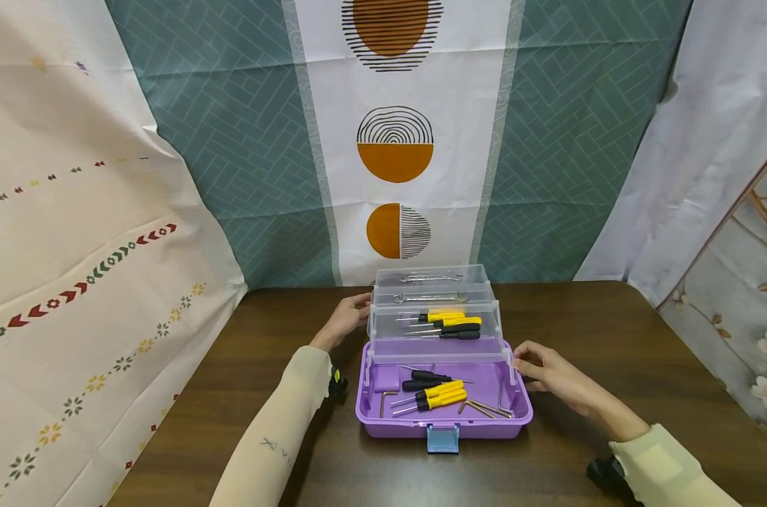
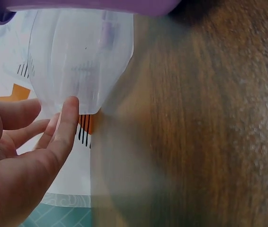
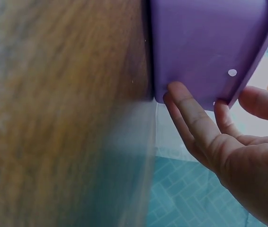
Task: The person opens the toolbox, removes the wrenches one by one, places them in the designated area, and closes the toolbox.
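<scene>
A purple toolbox (image 1: 389, 428) stands open on the table, its clear lid and tiers raised at the back. Yellow screwdrivers (image 1: 443, 400), black screwdrivers (image 1: 421, 385) and brass-coloured hex keys (image 1: 484, 408) lie in its bottom. More screwdrivers (image 1: 462, 326) lie in a clear tier (image 1: 383, 325), with wrenches (image 1: 430, 298) above. My left hand (image 1: 350, 317) is at the left end of the clear lid (image 2: 84, 56), fingers extended and fingertips right at its edge. My right hand (image 1: 551, 373) touches the toolbox's right side with fairly straight fingers, the thumb by the rim in the right wrist view.
A blue latch (image 1: 443, 440) hangs down at the toolbox front. Brown wooden table (image 1: 611, 338) extends to both sides. Patterned cloth (image 1: 396, 211) hangs behind it, with more cloth at the left and right.
</scene>
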A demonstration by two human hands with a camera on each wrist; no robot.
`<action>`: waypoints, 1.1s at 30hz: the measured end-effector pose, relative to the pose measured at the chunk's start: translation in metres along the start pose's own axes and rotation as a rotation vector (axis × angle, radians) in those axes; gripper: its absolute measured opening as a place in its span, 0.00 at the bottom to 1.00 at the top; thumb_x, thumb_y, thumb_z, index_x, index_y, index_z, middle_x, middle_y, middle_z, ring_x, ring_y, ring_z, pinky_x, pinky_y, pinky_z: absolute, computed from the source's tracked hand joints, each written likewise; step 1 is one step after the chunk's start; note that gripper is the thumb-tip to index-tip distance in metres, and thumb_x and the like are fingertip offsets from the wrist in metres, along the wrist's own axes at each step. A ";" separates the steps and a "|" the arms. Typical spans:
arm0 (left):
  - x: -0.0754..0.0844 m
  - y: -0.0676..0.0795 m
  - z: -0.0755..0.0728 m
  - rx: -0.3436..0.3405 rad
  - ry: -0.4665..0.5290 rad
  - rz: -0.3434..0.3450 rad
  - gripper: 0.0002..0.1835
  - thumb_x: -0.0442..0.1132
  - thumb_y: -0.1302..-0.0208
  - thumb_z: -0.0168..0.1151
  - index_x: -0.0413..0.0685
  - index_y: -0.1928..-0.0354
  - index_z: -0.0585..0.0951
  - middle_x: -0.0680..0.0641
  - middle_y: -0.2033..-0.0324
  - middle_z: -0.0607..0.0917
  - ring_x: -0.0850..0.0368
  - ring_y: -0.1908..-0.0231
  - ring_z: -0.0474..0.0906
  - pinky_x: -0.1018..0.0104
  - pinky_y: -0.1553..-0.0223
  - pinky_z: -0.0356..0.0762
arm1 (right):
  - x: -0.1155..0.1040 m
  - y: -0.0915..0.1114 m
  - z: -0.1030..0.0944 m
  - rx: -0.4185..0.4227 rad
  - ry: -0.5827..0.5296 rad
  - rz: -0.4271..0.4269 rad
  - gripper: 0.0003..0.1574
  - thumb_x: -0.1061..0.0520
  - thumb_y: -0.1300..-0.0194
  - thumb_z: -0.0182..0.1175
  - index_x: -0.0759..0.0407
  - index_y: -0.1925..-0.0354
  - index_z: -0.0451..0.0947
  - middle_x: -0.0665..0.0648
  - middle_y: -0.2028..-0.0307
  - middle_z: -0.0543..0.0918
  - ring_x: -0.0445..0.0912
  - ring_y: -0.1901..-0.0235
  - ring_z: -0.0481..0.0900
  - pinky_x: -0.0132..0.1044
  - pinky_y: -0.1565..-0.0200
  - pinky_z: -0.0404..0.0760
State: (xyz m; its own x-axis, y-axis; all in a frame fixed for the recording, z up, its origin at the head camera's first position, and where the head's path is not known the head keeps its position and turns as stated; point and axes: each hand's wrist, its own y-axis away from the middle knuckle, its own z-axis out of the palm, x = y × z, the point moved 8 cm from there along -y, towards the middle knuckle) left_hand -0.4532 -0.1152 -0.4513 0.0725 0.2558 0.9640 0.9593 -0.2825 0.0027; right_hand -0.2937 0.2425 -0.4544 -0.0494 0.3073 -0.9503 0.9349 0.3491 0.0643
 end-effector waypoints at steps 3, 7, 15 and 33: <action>0.001 0.001 -0.001 0.004 -0.009 -0.003 0.25 0.28 0.20 0.49 0.32 0.25 0.66 0.34 0.43 0.78 0.48 0.44 0.80 0.49 0.38 0.79 | -0.001 -0.001 0.001 -0.008 -0.011 0.001 0.20 0.52 0.20 0.55 0.70 0.46 0.68 0.71 0.43 0.72 0.51 0.45 0.77 0.55 0.45 0.84; 0.001 0.002 -0.002 0.010 -0.016 -0.006 0.25 0.29 0.20 0.49 0.32 0.25 0.67 0.35 0.45 0.78 0.48 0.45 0.80 0.49 0.39 0.79 | -0.002 -0.002 0.000 -0.026 -0.009 0.007 0.20 0.52 0.20 0.56 0.70 0.45 0.69 0.71 0.42 0.72 0.51 0.45 0.77 0.53 0.45 0.84; 0.003 0.005 -0.003 0.016 -0.027 0.008 0.26 0.28 0.21 0.50 0.33 0.25 0.67 0.35 0.44 0.77 0.47 0.45 0.81 0.48 0.39 0.79 | -0.004 -0.006 -0.002 -0.068 0.014 0.018 0.19 0.53 0.20 0.56 0.69 0.47 0.70 0.69 0.44 0.73 0.55 0.45 0.78 0.52 0.44 0.84; 0.006 0.004 -0.004 0.023 -0.044 0.023 0.27 0.26 0.23 0.49 0.31 0.25 0.66 0.36 0.45 0.77 0.46 0.47 0.81 0.47 0.41 0.81 | -0.002 -0.006 -0.003 -0.068 -0.009 0.036 0.19 0.53 0.21 0.57 0.69 0.47 0.69 0.71 0.41 0.72 0.59 0.42 0.79 0.53 0.46 0.85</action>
State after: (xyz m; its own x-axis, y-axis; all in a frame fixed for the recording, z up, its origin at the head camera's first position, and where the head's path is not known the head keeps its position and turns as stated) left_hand -0.4497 -0.1187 -0.4448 0.1065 0.2903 0.9510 0.9631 -0.2678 -0.0260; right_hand -0.3006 0.2429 -0.4520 -0.0130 0.3123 -0.9499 0.9100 0.3974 0.1182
